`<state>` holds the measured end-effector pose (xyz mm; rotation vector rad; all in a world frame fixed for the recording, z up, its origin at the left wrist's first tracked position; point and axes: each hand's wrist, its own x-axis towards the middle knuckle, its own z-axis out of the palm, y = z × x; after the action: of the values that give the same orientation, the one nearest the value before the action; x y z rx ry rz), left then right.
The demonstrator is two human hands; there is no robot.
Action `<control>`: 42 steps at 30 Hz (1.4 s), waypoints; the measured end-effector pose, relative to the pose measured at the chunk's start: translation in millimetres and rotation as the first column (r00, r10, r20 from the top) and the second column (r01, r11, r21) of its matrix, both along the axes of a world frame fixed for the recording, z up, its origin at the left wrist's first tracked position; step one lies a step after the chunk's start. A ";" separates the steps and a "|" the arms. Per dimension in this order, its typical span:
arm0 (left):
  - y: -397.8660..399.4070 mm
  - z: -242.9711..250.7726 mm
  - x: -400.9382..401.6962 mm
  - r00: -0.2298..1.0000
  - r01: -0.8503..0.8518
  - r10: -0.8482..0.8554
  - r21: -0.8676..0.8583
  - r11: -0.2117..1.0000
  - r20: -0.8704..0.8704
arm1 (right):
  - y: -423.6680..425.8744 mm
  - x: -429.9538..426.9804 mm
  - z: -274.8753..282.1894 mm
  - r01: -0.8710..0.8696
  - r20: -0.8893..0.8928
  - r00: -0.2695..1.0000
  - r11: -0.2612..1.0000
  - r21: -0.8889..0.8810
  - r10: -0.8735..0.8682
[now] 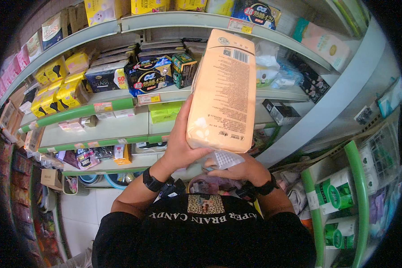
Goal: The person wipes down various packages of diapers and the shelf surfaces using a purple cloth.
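Note:
A large peach-coloured soft package [222, 97], its printed back and barcode facing me, tilts upright in front of the shelves. My left hand [184, 140] grips its lower left corner, fingers along the side and thumb under the bottom end. At the bottom end, my right hand [236, 167] has its fingers closed on a piece of dotted clear plastic film [226, 159]. Whether the film is joined to the package cannot be told. Behind the package, a black and blue sanitary pad pack [150, 76] and a small green and black box [183, 70] stand on the shelf.
Curved shelves with green edge strips [77, 112] hold yellow packs [58, 97] and dark packs. A pale shelf upright [338, 107] rises at the right, above green and white packages [336, 196]. Basins [117, 181] and a small cardboard box [51, 178] are low at the left.

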<state>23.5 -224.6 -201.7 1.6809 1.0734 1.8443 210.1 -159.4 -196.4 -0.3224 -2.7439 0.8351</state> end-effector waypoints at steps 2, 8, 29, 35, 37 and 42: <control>-0.4 -3.4 -2.4 0.986 -0.102 0.097 -0.031 0.994 -0.136 | 3.5 8.8 15.5 -0.056 -0.005 0.998 0.982 0.180 0.058; 0.7 -2.6 -2.4 0.995 -0.062 0.059 -0.037 0.997 -0.081 | 21.3 64.8 81.2 0.140 -0.064 0.989 0.989 0.052 -0.137; 3.3 -15.1 -16.9 0.881 -0.169 0.201 0.113 0.979 -0.429 | 40.2 -70.0 137.5 0.119 -0.188 0.978 0.487 0.865 0.094; 6.6 -6.5 -19.3 0.937 -0.138 0.162 0.097 0.986 -0.310 | 94.7 -90.0 158.1 0.203 -0.296 0.952 0.557 0.805 0.081; 6.2 -4.5 -19.3 0.964 -0.110 0.124 0.068 0.992 -0.236 | 111.5 -94.9 164.2 0.248 -0.339 0.938 0.545 0.801 0.072; 4.8 -8.5 -18.4 0.945 -0.134 0.147 0.064 0.989 -0.292 | 157.3 -90.6 179.1 0.303 -0.348 0.937 0.587 0.750 -0.038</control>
<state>5.1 -219.8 -210.2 2.0001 1.3118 1.7464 119.4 -2.1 -17.3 -0.2340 -2.4218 -0.4242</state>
